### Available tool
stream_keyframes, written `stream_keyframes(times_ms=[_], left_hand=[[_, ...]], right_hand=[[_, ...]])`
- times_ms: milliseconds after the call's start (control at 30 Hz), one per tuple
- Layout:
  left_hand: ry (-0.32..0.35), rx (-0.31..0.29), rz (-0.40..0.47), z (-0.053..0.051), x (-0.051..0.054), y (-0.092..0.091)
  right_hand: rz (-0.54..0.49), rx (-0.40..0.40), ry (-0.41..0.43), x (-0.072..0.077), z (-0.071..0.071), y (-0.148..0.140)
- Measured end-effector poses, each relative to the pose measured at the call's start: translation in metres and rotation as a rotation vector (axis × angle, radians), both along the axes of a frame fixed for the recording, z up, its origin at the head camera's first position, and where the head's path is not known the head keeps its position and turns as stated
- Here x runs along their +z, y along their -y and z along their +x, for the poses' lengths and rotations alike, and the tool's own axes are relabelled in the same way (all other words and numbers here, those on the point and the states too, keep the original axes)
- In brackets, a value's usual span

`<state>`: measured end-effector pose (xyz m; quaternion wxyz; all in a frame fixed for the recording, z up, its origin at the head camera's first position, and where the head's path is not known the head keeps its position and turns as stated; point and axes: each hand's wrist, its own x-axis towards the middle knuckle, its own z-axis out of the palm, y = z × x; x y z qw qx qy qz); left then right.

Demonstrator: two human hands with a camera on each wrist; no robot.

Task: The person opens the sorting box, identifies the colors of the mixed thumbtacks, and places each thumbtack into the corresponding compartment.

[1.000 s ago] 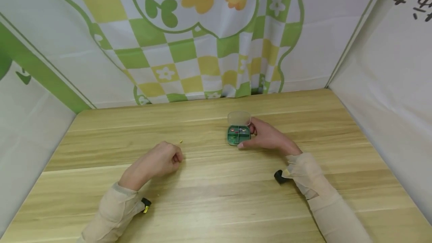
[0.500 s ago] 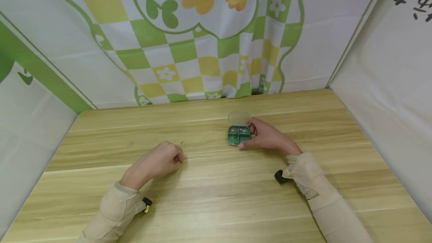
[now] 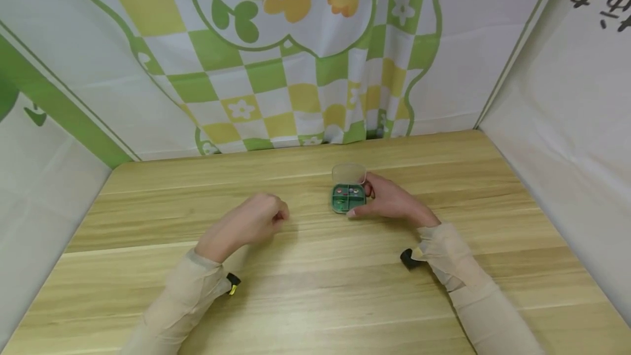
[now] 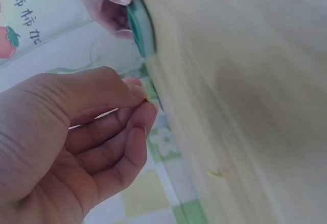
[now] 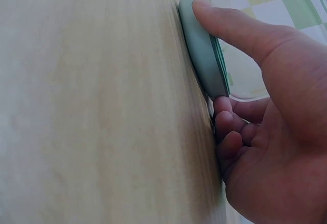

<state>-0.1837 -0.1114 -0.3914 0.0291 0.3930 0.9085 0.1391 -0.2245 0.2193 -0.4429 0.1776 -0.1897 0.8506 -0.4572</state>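
A small green pill box (image 3: 348, 198) with its clear lid (image 3: 348, 174) raised stands on the table, divided into compartments that hold tiny coloured pieces. My right hand (image 3: 391, 197) grips the box from the right, thumb on the near side and fingers behind. In the right wrist view the thumb presses the box's rounded green side (image 5: 199, 45). To the left of the box, my left hand (image 3: 248, 221) is above the table, thumb and forefinger pinched together. A tiny yellowish piece (image 4: 147, 100) shows between those fingertips. Another small yellow piece (image 4: 215, 174) lies on the wood.
The light wooden table (image 3: 315, 300) extends around both hands. A checked curtain (image 3: 296, 81) hangs behind its far edge, and white fabric walls (image 3: 581, 141) flank the sides. Both wrists are wrapped, each with a small black camera (image 3: 408, 259).
The left hand has moved right and away from me, toward the box. It now covers the yellow piece on the table in the head view. The right hand and box have stayed put.
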Motion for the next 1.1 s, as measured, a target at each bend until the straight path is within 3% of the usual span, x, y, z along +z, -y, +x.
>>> stream_keyframes(times_ms=[167, 467, 633, 1100], left_hand=[[0.039, -0.034, 0.020, -0.009, 0.010, -0.021], [-0.040, -0.070, 0.008, -0.021, 0.016, -0.048], [-0.066, -0.114, 0.036, -0.027, 0.015, -0.060], [-0.012, -0.128, 0.032, -0.038, 0.010, -0.093]], right_hand=[[0.011, 0.006, -0.005, 0.000, -0.001, 0.000], [0.004, 0.000, -0.014, 0.004, -0.001, -0.001], [0.003, 0.004, -0.010, 0.007, -0.001, 0.000], [0.020, -0.003, 0.004, 0.001, -0.001, 0.000]])
